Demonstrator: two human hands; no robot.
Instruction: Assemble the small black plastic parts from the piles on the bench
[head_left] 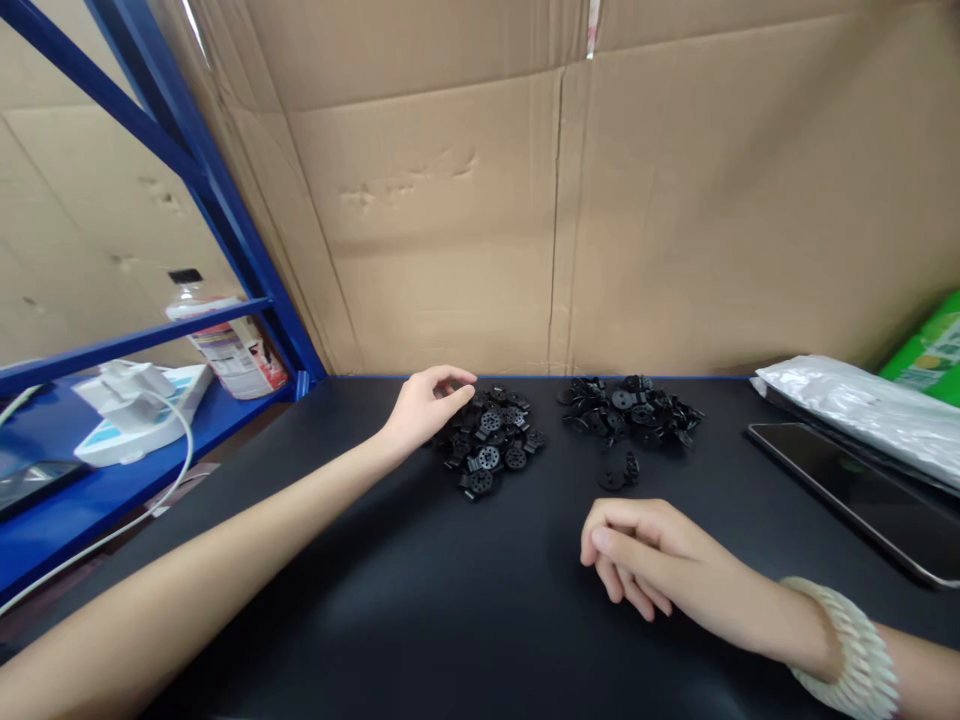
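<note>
Two heaps of small black plastic parts lie on the black table top [420,600]. My left hand [427,405] reaches to the left heap [491,440] of round perforated discs, its fingertips touching the heap's near-left edge; whether it grips a piece I cannot see. The right heap [630,405] sits further right near the cardboard wall, with a couple of loose pieces [619,470] in front of it. My right hand [645,555] rests on the table below those loose pieces, fingers curled loosely, nothing visible in it. A pale beaded bracelet [847,650] is on that wrist.
A cardboard wall [600,200] closes the back. At right lie a dark tablet [855,495], a silvery plastic bag [862,405] and a green package [930,350]. At left a blue metal rack [225,230] holds a bottle [225,340], a white charger with cable [131,390] and a box.
</note>
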